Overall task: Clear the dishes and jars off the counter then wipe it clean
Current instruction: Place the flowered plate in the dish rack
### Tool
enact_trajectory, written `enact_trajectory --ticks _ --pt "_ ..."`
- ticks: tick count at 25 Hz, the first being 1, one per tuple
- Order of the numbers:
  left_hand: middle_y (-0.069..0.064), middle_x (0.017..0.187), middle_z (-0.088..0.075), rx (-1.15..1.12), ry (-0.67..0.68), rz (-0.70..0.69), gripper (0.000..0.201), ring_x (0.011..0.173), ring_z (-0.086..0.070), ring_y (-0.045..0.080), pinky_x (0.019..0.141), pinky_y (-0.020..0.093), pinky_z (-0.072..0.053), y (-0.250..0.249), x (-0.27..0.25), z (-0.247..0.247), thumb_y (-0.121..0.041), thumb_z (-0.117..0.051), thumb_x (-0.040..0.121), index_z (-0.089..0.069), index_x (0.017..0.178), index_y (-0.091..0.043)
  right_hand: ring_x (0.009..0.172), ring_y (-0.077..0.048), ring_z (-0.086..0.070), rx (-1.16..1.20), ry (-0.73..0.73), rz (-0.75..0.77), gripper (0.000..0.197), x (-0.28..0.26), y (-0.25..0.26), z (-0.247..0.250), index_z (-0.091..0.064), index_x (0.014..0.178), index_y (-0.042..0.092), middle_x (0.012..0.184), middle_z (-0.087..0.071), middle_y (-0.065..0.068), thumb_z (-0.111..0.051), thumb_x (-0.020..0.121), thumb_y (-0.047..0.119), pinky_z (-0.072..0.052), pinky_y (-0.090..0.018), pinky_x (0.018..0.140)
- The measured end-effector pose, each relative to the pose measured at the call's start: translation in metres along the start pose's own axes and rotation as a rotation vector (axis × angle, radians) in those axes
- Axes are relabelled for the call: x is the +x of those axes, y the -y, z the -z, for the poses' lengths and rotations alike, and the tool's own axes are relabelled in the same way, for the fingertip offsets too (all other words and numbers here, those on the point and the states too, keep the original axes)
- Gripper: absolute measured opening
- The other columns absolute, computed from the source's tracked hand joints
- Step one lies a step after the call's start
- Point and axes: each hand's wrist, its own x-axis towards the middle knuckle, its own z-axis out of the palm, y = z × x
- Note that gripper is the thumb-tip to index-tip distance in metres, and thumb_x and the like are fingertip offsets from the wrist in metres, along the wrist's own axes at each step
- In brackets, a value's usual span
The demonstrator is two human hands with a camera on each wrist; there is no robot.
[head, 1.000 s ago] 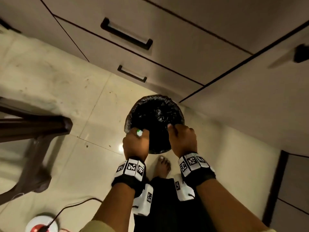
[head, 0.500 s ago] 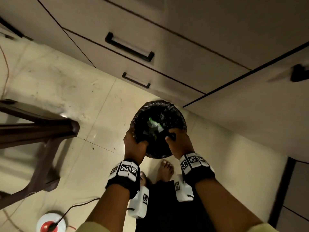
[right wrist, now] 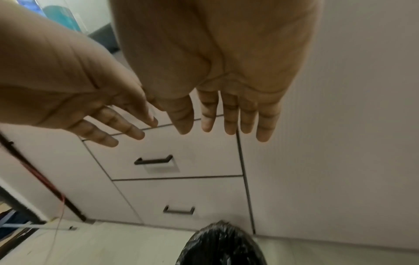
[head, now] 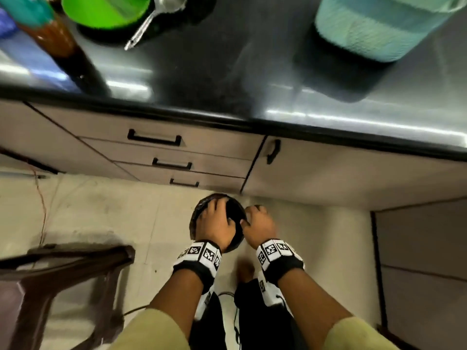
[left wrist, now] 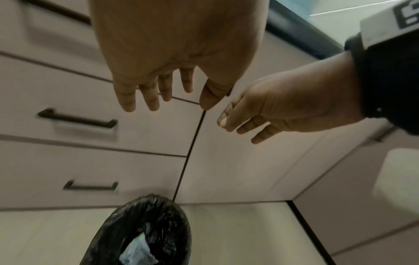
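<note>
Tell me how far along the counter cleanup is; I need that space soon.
Done: some scrap lies in the black-lined bin. In hand: nothing; the left hand and right hand hang open above it. Left: the green bowl, spoon, brown jar and teal container sit on the counter, unwiped.

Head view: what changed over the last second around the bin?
Both hands let go: the left hand and right hand were curled at the bin's rim and now hang open above it, holding nothing. The view has risen, bringing the counter into sight. The bin stays on the floor.
</note>
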Motion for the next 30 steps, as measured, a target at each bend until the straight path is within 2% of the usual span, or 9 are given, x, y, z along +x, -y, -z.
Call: enact_trajectory --ticks 5,10,18,26,30 --pt "0.008 0.143 -0.040 0.243 0.113 -0.353 0.051 0.124 -0.045 0.032 0.103 0.044 -0.037 -0.060 -0.024 0.038 -0.026 -0.051 0.089 -0.039 0.138 -0.019 0.120 -0.030 -0.048 0.022 -0.256 -0.161 0.039 -0.066 -0.005 0.055 -0.055 0.124 0.012 0.126 -0.053 -0.010 -0.052 0.090 0.031 -0.043 -0.038 0.098" --pt "0.007 0.143 -0.040 0.315 0.185 -0.654 0.052 0.126 -0.045 0.031 0.105 0.042 -0.036 -0.114 -0.036 0.035 -0.026 -0.052 0.089 -0.040 0.139 -0.017 0.123 -0.028 -0.047 0.137 -0.395 -0.325 0.042 -0.105 -0.022 0.070 -0.053 0.128 0.012 0.131 -0.053 -0.010 -0.052 0.089 0.028 -0.039 -0.038 0.104" --pt "0.005 0.140 -0.046 0.356 0.256 -0.902 0.053 0.124 -0.048 0.028 0.105 0.043 -0.035 -0.187 -0.075 0.010 -0.025 -0.051 0.085 -0.043 0.138 -0.019 0.124 -0.024 -0.046 0.171 -0.640 -0.582 0.042 -0.169 -0.070 0.107 -0.052 0.129 0.018 0.131 -0.053 -0.005 -0.052 0.090 0.036 -0.039 -0.038 0.103" --pt "0.004 0.140 -0.045 0.380 0.339 -1.136 0.053 0.123 -0.048 0.026 0.106 0.041 -0.035 -0.269 -0.132 -0.034 -0.021 -0.051 0.086 -0.042 0.138 -0.019 0.132 -0.024 -0.038 0.274 -0.771 -0.816 0.045 -0.248 -0.148 0.124 -0.048 0.133 0.019 0.137 -0.048 -0.005 -0.052 0.092 0.036 -0.037 -0.037 0.104" --pt "0.004 0.141 -0.045 0.407 0.326 -1.227 0.053 0.123 -0.048 0.026 0.105 0.040 -0.035 -0.326 -0.158 -0.066 -0.021 -0.050 0.085 -0.042 0.138 -0.019 0.135 -0.024 -0.035 0.281 -0.843 -0.856 0.044 -0.272 -0.207 0.149 -0.048 0.131 0.018 0.138 -0.047 -0.005 -0.052 0.091 0.035 -0.036 -0.038 0.106"
